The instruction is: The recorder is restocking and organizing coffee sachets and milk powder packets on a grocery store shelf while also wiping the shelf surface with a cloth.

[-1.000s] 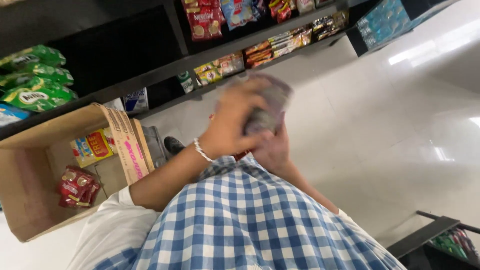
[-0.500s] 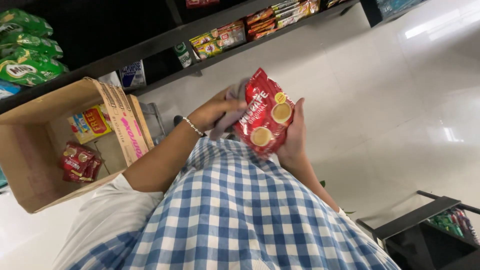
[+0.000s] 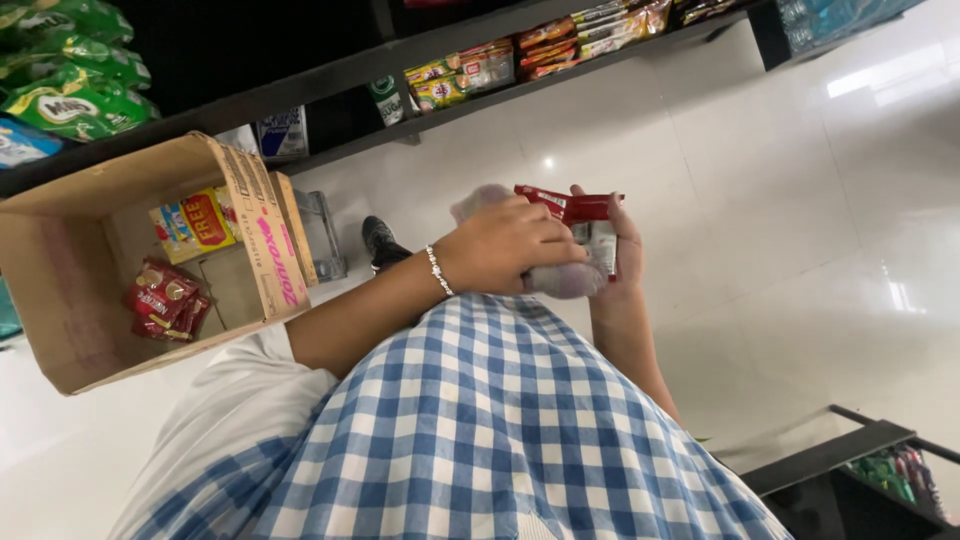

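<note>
- I see my left hand (image 3: 510,245) curled over a greyish-purple cloth (image 3: 560,278), fingers closed on it, pressing it against a red snack packet (image 3: 575,215);
- my right hand (image 3: 625,250) grips that packet from behind, fingers wrapped round its far edge; both hands meet in front of my blue checked shirt (image 3: 480,430);
- an open cardboard box (image 3: 80,330) sits to my left on the white floor (image 3: 800,250), with more red packets (image 3: 160,300) inside; stocked shelves (image 3: 480,75) run beyond it.
</note>
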